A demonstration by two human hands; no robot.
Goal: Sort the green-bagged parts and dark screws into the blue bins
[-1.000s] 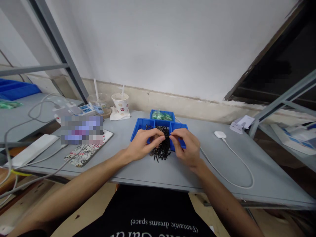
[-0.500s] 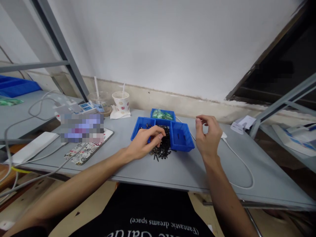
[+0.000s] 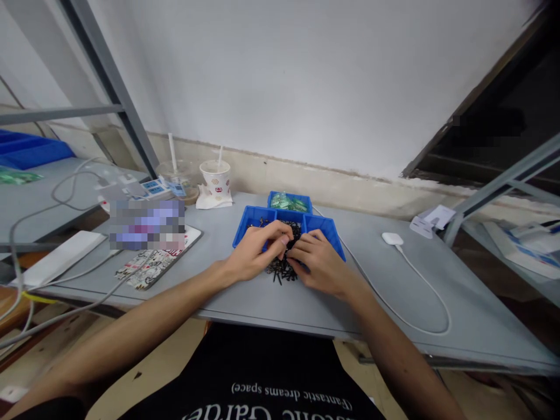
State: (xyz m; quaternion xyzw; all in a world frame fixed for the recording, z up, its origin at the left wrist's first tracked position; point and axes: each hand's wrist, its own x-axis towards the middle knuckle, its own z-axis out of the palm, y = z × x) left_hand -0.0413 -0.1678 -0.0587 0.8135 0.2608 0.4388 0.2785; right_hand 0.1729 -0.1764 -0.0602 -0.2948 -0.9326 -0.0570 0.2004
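My left hand (image 3: 258, 251) hovers over the front of the blue divided tray (image 3: 240, 234), thumb and fingers pinched together. Whatever lies in that pinch is too small to make out. Close beside it, my right hand (image 3: 321, 263) has its fingers curled down toward a heap of small black screw-like pieces (image 3: 280, 270). Its fingertips are partly hidden, and I cannot see what they hold. The heap spills from the tray's middle compartment onto the table. Small brownish pieces show in the left compartment; my right hand covers much of the right one.
Behind the tray stands a small blue bin (image 3: 271, 197) holding green plastic packets (image 3: 289, 202). A paper cup (image 3: 216, 182) and a clear cup (image 3: 179, 181) stand back left. A patterned flat object (image 3: 151, 268) lies left; a white charger (image 3: 392, 238) with its cable lies right.
My right hand has come in from the right, down over the tray's right compartment, to beside my left hand. The left hand stays pinched in almost the same place.
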